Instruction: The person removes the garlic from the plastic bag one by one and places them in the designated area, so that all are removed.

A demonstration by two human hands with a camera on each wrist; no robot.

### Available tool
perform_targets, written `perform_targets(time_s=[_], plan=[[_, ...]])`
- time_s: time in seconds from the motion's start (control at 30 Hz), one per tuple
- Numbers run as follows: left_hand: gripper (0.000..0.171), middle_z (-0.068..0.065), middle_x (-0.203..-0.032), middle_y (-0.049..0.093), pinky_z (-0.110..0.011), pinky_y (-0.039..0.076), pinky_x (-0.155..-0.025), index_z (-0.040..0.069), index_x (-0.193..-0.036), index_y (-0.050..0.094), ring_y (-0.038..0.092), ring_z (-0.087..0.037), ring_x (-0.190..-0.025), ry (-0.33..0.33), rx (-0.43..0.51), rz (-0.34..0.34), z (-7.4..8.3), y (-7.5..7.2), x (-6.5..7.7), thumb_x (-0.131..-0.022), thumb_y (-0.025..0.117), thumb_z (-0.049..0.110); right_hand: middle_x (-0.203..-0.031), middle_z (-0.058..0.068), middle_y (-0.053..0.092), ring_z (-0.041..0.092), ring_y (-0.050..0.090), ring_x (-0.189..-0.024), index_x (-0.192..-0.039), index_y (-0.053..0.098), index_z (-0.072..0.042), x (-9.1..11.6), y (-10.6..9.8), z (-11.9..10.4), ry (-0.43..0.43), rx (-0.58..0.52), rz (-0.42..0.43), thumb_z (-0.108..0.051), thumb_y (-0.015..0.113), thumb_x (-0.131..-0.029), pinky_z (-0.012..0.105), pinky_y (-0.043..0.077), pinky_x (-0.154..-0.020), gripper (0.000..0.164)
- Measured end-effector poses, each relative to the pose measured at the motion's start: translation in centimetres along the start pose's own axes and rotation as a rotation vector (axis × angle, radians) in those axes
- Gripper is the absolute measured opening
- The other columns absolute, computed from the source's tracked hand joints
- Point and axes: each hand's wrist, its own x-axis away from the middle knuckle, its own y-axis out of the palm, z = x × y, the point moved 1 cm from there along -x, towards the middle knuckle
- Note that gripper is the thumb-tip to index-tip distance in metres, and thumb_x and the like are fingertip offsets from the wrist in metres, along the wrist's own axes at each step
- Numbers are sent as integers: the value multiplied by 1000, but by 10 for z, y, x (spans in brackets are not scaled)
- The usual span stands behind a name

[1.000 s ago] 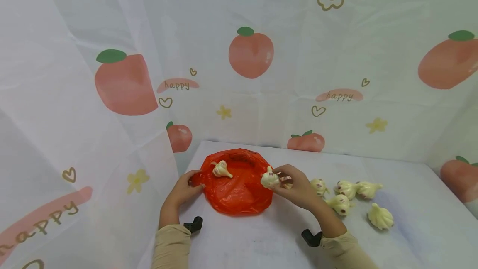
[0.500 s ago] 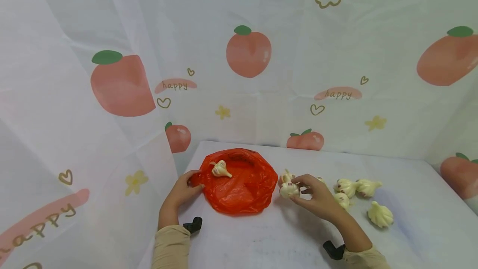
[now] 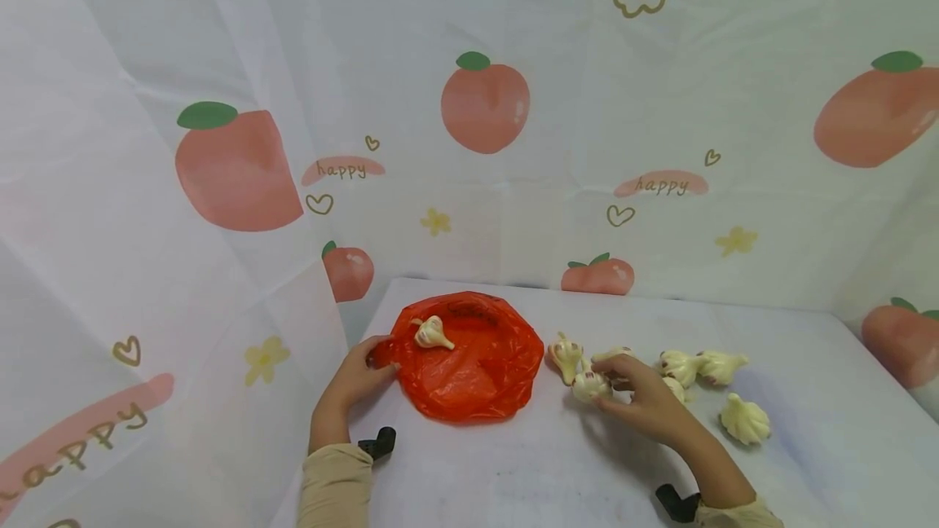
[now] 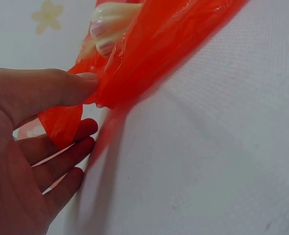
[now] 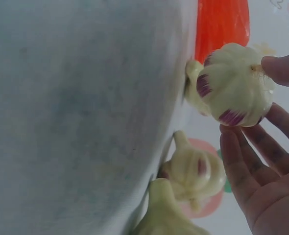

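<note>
A red plastic bag lies spread out on the table, its middle sunken. My left hand pinches the bag's left edge between thumb and fingers, as the left wrist view also shows. One garlic bulb rests on the bag's left part. To the right of the bag, my right hand holds another garlic bulb between thumb and fingertips. Just behind that bulb a further bulb sits on the table, close to the bag's right edge.
Several more garlic bulbs are grouped to the right of my right hand, some partly hidden by it. One bulb stands apart, nearer the front. A printed white curtain borders the white table at the back and left.
My right hand has moved right, away from the bag's right edge, with the garlic bulb still held. The bulb behind it has come into fuller view. My left hand stays on the bag.
</note>
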Motion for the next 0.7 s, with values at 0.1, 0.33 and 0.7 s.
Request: perform_targets(time_s=[0.1, 0.33, 0.7], plan=[[56, -19, -151, 58, -57, 54, -112, 12, -149, 58, 55, -40, -135, -2, 0, 1, -1, 0, -1, -96, 75, 20, -121, 6, 74, 10, 70, -103, -122, 73, -8, 2, 0, 3, 21, 6, -25, -13, 89, -86, 36, 66, -84, 40], [55, -19, -150, 58, -57, 54, -111, 11, -149, 58, 56, -38, -134, -1, 4, -1, -2, 1, 0, -96, 74, 19, -117, 4, 73, 9, 69, -100, -122, 72, -6, 5, 1, 8, 31, 49, -43, -11, 88, -85, 32, 64, -80, 40], [57, -19, -151, 57, -56, 55, -111, 12, -149, 58, 55, -40, -136, -10, 20, 3, 1, 1, 2, -96, 75, 19, -113, 6, 73, 16, 72, -97, -120, 72, -3, 1, -7, 1, -28, 62, -20, -7, 89, -84, 34, 64, -77, 40]])
